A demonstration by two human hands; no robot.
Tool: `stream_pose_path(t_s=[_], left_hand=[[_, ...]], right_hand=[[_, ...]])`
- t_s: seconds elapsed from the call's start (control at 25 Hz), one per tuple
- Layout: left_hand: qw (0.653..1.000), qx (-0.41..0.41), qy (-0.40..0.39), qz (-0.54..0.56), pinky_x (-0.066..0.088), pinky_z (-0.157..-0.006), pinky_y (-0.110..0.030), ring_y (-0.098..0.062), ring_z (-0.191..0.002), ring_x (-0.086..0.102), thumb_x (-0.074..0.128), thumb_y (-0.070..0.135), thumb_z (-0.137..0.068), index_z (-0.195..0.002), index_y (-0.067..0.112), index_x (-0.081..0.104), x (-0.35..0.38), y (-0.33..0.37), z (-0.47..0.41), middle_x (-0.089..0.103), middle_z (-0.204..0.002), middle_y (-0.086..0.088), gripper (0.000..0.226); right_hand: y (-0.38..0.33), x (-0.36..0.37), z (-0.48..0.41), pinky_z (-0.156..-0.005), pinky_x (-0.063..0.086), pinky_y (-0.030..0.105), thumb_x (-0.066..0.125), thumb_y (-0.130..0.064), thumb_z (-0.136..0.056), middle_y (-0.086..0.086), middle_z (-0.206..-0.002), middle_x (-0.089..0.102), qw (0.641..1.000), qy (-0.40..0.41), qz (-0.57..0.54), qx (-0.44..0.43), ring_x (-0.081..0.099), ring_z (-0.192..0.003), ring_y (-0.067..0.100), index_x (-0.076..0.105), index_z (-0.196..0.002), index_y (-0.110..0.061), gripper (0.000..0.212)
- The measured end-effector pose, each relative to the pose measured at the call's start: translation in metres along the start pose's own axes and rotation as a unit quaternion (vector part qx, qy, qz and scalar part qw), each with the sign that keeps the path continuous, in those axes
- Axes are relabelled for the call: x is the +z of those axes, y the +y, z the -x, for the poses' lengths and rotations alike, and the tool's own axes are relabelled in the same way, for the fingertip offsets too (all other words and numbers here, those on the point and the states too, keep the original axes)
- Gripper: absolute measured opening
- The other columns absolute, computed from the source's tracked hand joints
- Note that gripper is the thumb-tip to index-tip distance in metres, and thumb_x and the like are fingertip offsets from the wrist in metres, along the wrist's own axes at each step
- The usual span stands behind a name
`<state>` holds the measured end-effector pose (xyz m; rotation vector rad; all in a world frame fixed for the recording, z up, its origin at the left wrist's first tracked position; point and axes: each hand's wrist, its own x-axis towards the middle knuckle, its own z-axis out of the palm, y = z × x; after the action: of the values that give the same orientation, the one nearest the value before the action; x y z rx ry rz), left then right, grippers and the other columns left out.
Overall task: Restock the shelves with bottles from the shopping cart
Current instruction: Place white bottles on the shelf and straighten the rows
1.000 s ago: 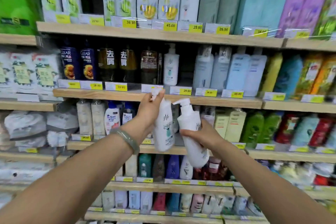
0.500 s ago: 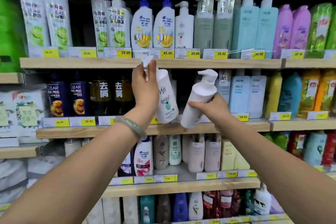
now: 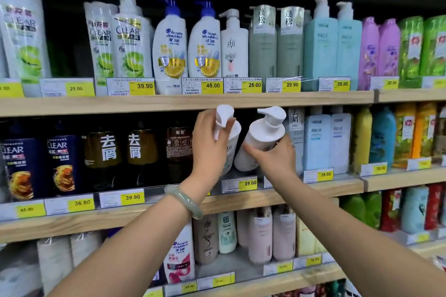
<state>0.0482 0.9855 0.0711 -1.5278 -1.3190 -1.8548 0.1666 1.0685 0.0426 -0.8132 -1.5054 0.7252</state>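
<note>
The left grip (image 3: pixel 210 152) curls around the neck and shoulder of one white pump bottle (image 3: pixel 224 114), fingers just under its pump head. The right grip (image 3: pixel 272 159) wraps the lower body of a second white pump bottle (image 3: pixel 261 135), its top leaning right. Both are held side by side in the gap on the middle shelf (image 3: pixel 72 224), above the 25.00 price tag (image 3: pixel 249 183); their bases are hidden.
</note>
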Motion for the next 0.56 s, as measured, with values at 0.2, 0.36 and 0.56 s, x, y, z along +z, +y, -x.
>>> stream_pose_path(t_s=[0.2,0.36,0.56], left_hand=[[0.997,-0.056,-0.043,-0.03,0.034,-0.073,-0.014,-0.01,-0.088,0.049,0.055,0.04,-0.092,-0.092,0.016,0.055,0.017,-0.035,0.003,0.043,-0.089,0.014,0.024],[0.989,-0.112,-0.049,-0.083,0.033,-0.079,-0.013,-0.015,-0.093,0.049,0.054,0.036,-0.093,-0.096,0.006,0.062,0.02,-0.041,-0.012,0.041,-0.101,0.001,0.031],[0.966,-0.159,-0.078,-0.19,0.033,-0.08,-0.03,-0.031,-0.103,0.051,0.047,0.042,-0.095,-0.099,0.004,0.057,0.023,-0.042,-0.026,0.05,-0.105,-0.013,0.04]], right_hand=[[0.016,0.015,-0.011,-0.093,0.047,0.042,0.082,-0.056,-0.057,0.006,-0.119,0.057,0.994,-0.007,0.105,-0.022,0.051,-0.115,0.025,0.049,-0.122,-0.01,0.086],[0.018,0.025,-0.017,-0.091,0.048,0.042,0.075,-0.068,-0.058,0.006,-0.123,0.055,0.983,-0.009,0.185,-0.013,0.048,-0.122,0.026,0.047,-0.125,-0.012,0.092],[0.021,0.032,-0.021,-0.094,0.043,0.04,0.067,-0.071,-0.065,0.011,-0.128,0.05,0.975,-0.008,0.221,-0.017,0.045,-0.125,0.03,0.039,-0.132,-0.007,0.097]])
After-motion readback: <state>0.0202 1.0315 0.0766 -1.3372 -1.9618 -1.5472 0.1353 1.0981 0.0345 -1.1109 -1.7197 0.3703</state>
